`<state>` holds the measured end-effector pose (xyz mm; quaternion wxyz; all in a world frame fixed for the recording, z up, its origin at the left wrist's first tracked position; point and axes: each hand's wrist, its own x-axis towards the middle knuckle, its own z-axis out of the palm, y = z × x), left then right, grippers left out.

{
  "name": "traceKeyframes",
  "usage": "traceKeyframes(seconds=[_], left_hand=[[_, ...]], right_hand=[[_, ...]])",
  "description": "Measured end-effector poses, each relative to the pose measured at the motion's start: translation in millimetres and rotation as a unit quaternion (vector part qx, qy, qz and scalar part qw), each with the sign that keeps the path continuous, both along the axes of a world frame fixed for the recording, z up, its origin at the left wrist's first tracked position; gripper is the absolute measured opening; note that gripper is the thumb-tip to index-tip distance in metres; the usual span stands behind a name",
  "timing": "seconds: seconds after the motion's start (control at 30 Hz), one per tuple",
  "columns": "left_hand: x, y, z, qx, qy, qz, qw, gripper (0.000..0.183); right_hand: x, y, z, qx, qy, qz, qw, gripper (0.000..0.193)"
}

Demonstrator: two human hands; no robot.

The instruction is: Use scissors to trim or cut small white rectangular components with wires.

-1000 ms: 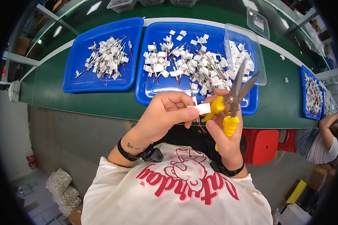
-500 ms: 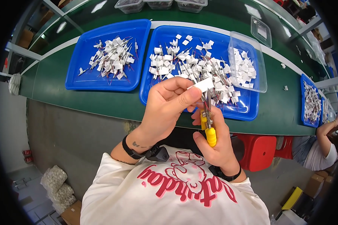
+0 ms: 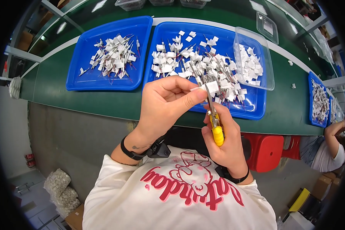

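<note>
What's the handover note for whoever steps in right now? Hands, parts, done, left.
Left hand: pinches a small white tagged piece between thumb and fingers.
Right hand: grips the yellow-handled scissors, blades closed at the piece.
Parts: a big pile of white tagged wire pieces in the middle blue tray; a smaller pile in the left blue tray; loose white squares in the clear plastic box resting on the middle tray.
Done: cannot tell which pile is finished.
Left: the middle tray holds many pieces.
</note>
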<state>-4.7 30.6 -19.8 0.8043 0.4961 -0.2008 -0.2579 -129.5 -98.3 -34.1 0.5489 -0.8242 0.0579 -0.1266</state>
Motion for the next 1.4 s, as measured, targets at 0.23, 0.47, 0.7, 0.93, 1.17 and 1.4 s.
traceKeyframes(seconds=[0.23,0.47,0.7,0.93,1.17,1.4], left_hand=[[6.2,3.1,4.7,0.055,-0.015,-0.011,0.998,0.013],[6.0,0.5,7.6,0.103,-0.022,0.012,0.994,0.010],[11.8,7.9,8.7,0.117,-0.009,0.017,0.993,0.009],[82.7,66.1,18.7,0.452,-0.259,0.286,0.804,0.021],[98.8,61.0,5.4,0.529,-0.410,0.286,0.686,0.021],[69.7,14.5,-27.0,0.455,-0.568,0.061,0.683,0.018]], right_hand=[[-0.9,-0.6,-0.6,-0.015,0.013,-0.005,1.000,0.042],[0.9,-0.4,-2.1,-0.015,0.023,-0.008,1.000,0.037],[2.6,-0.3,-3.2,0.022,0.066,-0.004,0.998,0.035],[-3.5,-5.8,-10.3,0.302,0.057,0.049,0.950,0.045],[1.2,-7.8,-8.4,0.363,0.051,0.065,0.928,0.046],[-0.3,-8.7,-8.1,0.374,0.040,0.053,0.925,0.047]])
